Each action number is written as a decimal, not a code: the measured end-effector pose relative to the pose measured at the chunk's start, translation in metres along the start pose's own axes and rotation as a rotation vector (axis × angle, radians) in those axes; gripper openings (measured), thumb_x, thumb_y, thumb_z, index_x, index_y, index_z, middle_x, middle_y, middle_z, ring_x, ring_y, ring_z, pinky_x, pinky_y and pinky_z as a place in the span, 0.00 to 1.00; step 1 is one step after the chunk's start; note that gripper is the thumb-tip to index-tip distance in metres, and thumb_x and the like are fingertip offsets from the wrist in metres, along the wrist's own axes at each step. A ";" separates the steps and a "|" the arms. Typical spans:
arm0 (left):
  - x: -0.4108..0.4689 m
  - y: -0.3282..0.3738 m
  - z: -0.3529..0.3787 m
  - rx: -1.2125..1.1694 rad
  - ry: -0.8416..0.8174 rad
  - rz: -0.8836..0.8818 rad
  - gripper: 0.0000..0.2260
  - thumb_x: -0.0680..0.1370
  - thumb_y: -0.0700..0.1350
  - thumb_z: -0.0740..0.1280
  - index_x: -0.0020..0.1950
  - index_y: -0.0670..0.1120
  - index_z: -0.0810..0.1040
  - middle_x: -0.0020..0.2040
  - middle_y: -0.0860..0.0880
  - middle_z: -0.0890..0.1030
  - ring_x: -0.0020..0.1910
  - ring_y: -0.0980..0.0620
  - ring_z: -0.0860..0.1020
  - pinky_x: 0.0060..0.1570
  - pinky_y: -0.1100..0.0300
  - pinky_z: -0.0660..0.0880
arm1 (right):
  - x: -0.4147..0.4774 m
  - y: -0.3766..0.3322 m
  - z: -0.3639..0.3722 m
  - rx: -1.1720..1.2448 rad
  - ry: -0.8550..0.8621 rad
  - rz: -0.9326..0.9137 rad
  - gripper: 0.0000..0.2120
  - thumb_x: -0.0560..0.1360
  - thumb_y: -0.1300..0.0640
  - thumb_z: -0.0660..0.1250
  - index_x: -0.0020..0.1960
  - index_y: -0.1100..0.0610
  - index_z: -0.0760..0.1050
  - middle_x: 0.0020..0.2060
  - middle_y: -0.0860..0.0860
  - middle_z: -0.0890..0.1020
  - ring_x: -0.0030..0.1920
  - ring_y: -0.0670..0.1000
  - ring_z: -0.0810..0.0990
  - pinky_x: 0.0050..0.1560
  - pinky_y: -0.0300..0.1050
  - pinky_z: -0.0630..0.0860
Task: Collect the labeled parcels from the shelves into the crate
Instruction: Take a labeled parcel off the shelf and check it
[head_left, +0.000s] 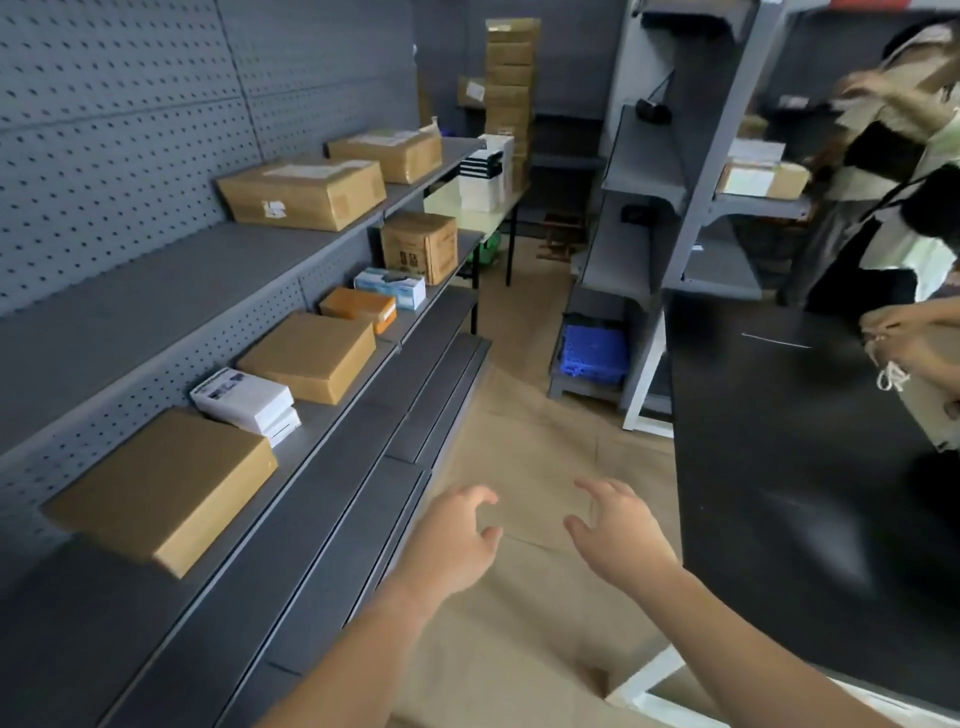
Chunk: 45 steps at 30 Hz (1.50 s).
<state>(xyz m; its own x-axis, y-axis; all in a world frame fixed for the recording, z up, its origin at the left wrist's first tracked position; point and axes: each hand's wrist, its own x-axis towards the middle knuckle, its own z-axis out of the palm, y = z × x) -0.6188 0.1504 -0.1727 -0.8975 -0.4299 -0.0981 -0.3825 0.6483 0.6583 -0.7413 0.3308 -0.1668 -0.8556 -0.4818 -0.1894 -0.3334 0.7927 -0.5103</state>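
Observation:
Grey wall shelves (156, 291) run along my left. The upper shelf carries two brown parcels with white labels (304, 192) (387, 153). The lower shelf bears several boxes: a flat brown box (161, 486), a white box (244, 402), another brown box (309, 356), an orange box (358, 307), a blue-white box (390, 287) and a tall carton (421, 245). My left hand (452, 540) and my right hand (618, 535) hover over the floor with loosely spread fingers, holding nothing. A blue crate (595, 354) sits low in the far rack.
A black table (789, 467) fills the right side. Another person (904, 171) stands at the right by a grey rack (675, 171), and a hand holds a bag (914, 364). Stacked cartons (509, 78) and a light table (483, 210) stand at the aisle's far end.

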 end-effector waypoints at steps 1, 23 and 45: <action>0.016 -0.009 -0.005 -0.005 -0.003 -0.013 0.16 0.78 0.47 0.69 0.67 0.51 0.78 0.66 0.53 0.77 0.65 0.55 0.75 0.64 0.66 0.68 | 0.016 -0.006 0.002 -0.010 -0.013 0.007 0.27 0.78 0.48 0.68 0.76 0.47 0.69 0.72 0.51 0.72 0.72 0.54 0.71 0.71 0.49 0.69; 0.040 -0.211 -0.090 -0.265 0.539 -1.005 0.19 0.77 0.49 0.69 0.67 0.48 0.78 0.64 0.53 0.77 0.65 0.50 0.77 0.59 0.66 0.68 | 0.277 -0.273 0.189 -0.172 -0.637 -0.707 0.25 0.79 0.48 0.69 0.74 0.49 0.71 0.63 0.52 0.80 0.55 0.50 0.82 0.60 0.40 0.72; 0.081 -0.355 -0.104 -0.567 1.198 -1.264 0.31 0.79 0.56 0.69 0.77 0.45 0.64 0.72 0.46 0.73 0.70 0.44 0.72 0.63 0.55 0.68 | 0.307 -0.364 0.349 -0.132 -0.828 -0.795 0.38 0.80 0.46 0.68 0.82 0.55 0.53 0.75 0.55 0.66 0.72 0.56 0.71 0.71 0.48 0.69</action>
<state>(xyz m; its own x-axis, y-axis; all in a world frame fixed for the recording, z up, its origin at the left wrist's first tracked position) -0.5333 -0.1799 -0.3368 0.5558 -0.7664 -0.3220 -0.2868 -0.5404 0.7910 -0.7446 -0.2367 -0.3321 0.1198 -0.9208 -0.3713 -0.7418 0.1655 -0.6498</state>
